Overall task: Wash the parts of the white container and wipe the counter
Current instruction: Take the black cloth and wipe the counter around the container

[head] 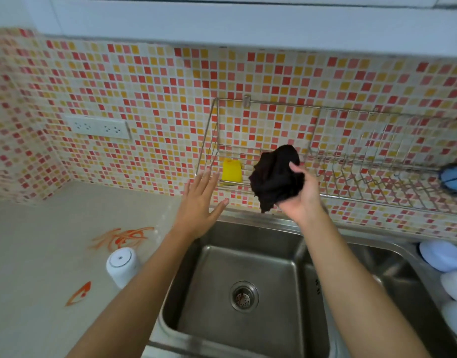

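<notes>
Holding a crumpled black cloth (275,178) above the back edge of the sink (248,259), the right hand (301,192) has its fingers curled under the bundle and its thumb pressed against the cloth's right side. A loose corner of the cloth hangs down toward the sink rim. The left hand (201,200) is raised beside it with fingers straight and spread, palm facing away, holding nothing; it hovers over the left back corner of the sink, just in front of the mosaic-tiled wall (149,99).

The white container (123,266) stands on the tabletop (41,241) just left of the sink, partly hidden by the left forearm. Orange smears (124,237) mark the tabletop behind the container, and another orange streak (78,294) lies in front of it to the left.

On the wall behind the hands hangs a wire rack (351,161). A yellow sponge (231,171) sits in its left section, between the two hands as seen from above, and a blue scrubber (453,177) rests at the rack's far right. The sink basin is steel, with a round drain strainer (244,297) in its middle. Pale blue and white rounded objects (440,255) sit at the right edge of the sink area; what they are cannot be told. A white double socket (99,127) is mounted on the wall to the left.
</notes>
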Tool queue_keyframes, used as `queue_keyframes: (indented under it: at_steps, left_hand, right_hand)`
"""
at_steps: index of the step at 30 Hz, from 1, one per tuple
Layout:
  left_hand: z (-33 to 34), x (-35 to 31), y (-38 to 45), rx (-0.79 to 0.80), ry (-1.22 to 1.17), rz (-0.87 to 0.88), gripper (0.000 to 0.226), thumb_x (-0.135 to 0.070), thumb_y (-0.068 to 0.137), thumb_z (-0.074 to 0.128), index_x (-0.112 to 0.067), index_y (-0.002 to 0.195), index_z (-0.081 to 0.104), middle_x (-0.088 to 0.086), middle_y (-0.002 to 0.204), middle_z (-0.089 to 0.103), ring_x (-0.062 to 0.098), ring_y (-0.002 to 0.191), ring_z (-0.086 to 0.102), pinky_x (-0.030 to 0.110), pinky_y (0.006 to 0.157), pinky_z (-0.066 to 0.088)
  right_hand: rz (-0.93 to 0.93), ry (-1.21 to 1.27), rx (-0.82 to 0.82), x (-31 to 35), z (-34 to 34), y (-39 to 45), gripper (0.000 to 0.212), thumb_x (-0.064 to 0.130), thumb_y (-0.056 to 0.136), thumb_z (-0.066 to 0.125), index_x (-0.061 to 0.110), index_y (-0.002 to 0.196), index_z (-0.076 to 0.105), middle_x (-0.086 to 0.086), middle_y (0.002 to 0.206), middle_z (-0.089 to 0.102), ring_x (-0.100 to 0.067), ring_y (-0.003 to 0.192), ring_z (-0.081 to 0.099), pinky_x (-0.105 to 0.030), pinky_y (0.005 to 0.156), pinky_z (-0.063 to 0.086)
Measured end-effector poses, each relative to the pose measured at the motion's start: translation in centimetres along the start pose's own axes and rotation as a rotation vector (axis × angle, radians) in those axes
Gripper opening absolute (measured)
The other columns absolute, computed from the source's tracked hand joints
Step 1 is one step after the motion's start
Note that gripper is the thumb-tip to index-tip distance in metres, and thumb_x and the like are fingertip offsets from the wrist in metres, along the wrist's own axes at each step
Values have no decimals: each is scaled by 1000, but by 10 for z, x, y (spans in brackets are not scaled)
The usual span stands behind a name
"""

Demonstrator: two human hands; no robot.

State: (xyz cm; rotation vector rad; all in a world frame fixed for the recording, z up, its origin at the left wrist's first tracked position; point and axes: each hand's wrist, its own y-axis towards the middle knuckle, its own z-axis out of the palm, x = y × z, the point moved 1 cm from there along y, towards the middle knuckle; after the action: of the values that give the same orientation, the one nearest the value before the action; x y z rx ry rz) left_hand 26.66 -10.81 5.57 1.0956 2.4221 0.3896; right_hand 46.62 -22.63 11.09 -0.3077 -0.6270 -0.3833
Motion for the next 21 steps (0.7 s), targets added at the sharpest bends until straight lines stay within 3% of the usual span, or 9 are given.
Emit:
queue_keyframes:
  at_steps: [2, 4, 6, 8, 11, 15, 19, 21]
  left_hand:
    - [-4, 15, -20, 7, 19, -33, 71, -59, 97, 34, -30, 154, 4, -11, 160, -8, 11, 146, -16, 36, 117, -12]
    - [-6, 33, -38, -3, 39, -72, 70, -57, 98, 35, -29, 155, 5, -9, 160, -8, 14, 147, -15, 36, 117, -12]
    - [-7, 52, -60, -15, 64, -125, 69, -52, 99, 39, -25, 155, 9, -5, 162, -2, 16, 148, -11, 35, 117, -11]
    - [-7, 70, -83, -23, 88, -182, 67, -49, 99, 42, -22, 154, 15, 0, 163, 5, 20, 150, -5, 34, 116, -12]
    - [-7, 95, -118, -61, 79, -274, 65, -44, 98, 48, -18, 152, 22, 7, 162, 12, 26, 150, 5, 35, 118, -4]
    - [-10, 141, -158, -88, 64, -413, 79, -46, 92, 58, -8, 151, 21, 14, 159, 19, 30, 148, 15, 45, 120, 16]
    - [-1, 182, -188, -13, -140, -504, 103, -40, 76, 78, -4, 151, 18, 15, 157, 23, 30, 146, 21, 35, 117, 20]
    - [8, 193, -200, 14, -300, -570, 104, -34, 71, 83, -9, 151, 21, 11, 154, 31, 25, 141, 31, 26, 111, 25]
  right_hand:
    - [93, 72, 10, -31, -5, -10, 42, 22, 86, 50, 7, 124, 61, -15, 122, 65, -29, 111, 63, -43, 96, 49]
    - [178, 81, -7, -68, -12, -20, 32, 23, 83, 50, 6, 101, 72, -13, 104, 72, -27, 91, 71, -41, 81, 58]
    - [232, 65, -3, -103, -19, -30, 28, 25, 74, 58, 7, 87, 76, -14, 97, 73, -28, 85, 71, -41, 81, 56]
    - [285, 41, -15, -136, -24, -35, 31, 27, 69, 61, 9, 92, 72, -15, 95, 70, -30, 85, 69, -39, 87, 50]
    - [359, -14, -70, -176, -30, -35, 35, 34, 81, 53, 10, 102, 66, -15, 93, 71, -29, 83, 69, -38, 82, 50]
    - [456, 56, -63, -215, -31, -32, 60, 57, 88, 52, 9, 119, 68, -16, 119, 67, -32, 108, 65, -49, 90, 52]
    - [511, 98, -52, -247, -26, -27, 83, 75, 75, 52, 9, 123, 66, -16, 127, 63, -33, 120, 58, -54, 96, 46]
    - [533, 74, -66, -265, -23, -23, 77, 71, 79, 52, 11, 128, 63, -17, 131, 60, -34, 119, 58, -53, 101, 42]
